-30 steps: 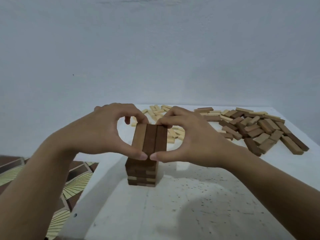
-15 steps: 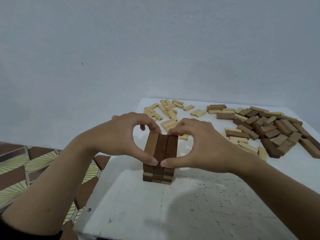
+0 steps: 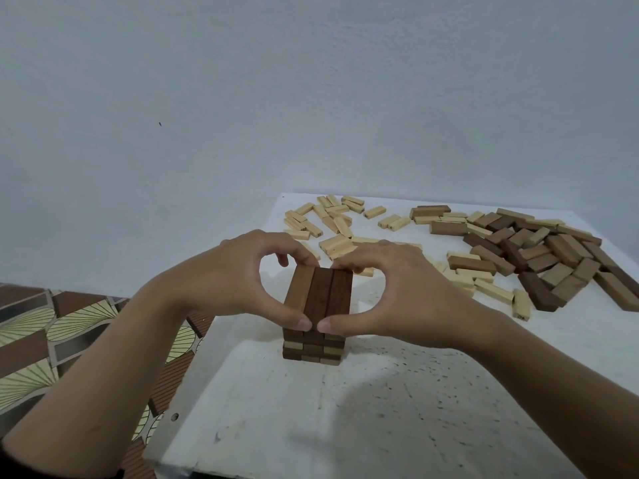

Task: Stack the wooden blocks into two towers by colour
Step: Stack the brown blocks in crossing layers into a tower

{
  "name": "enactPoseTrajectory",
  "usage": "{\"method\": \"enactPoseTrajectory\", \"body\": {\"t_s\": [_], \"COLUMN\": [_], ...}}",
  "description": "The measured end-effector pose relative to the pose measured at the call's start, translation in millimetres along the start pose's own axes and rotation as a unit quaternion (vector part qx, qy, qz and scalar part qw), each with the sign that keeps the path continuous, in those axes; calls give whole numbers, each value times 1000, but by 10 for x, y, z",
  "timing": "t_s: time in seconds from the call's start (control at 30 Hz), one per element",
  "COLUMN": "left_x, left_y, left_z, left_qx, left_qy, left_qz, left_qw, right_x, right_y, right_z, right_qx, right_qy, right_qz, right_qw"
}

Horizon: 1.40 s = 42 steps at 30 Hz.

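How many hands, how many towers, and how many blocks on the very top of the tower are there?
hands: 2 (left hand, right hand)
brown tower: 1
top-layer blocks: 3
total: 6

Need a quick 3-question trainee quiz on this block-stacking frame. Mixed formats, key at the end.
1. True or false: the left hand and right hand both hold the top layer of the brown tower.
2. How many blocks form that top layer? A) two B) three C) five
3. Fill in: the loose brown blocks lie on the table to the tower's ___ (left/right).
Key: 1 true; 2 B; 3 right.
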<state>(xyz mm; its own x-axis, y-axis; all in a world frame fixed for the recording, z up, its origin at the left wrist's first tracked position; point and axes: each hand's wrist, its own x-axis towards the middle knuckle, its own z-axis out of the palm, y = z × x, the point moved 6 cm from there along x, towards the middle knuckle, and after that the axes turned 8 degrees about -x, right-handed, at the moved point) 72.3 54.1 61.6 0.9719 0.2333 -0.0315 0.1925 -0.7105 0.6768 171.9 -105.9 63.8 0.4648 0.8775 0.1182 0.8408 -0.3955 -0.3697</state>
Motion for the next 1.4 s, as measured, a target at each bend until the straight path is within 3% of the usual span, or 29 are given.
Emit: {"method": "enactPoseTrajectory", "body": {"t_s": [1.1,1.4], "left_x": [52,-61], "left_y": [-131,-86], "left_z": [42,-68], "left_qx": [23,-91], "left_qy": [-3,18], "left_qz": [22,84], "left_qw": [999,992], "right_x": [19,-52], "right_y": [58,220], "right_z": [55,19], "right_qx": [10,118], "right_qy": [17,53], "right_qz": [-16,-18], "right_qw": [1000,991]}}
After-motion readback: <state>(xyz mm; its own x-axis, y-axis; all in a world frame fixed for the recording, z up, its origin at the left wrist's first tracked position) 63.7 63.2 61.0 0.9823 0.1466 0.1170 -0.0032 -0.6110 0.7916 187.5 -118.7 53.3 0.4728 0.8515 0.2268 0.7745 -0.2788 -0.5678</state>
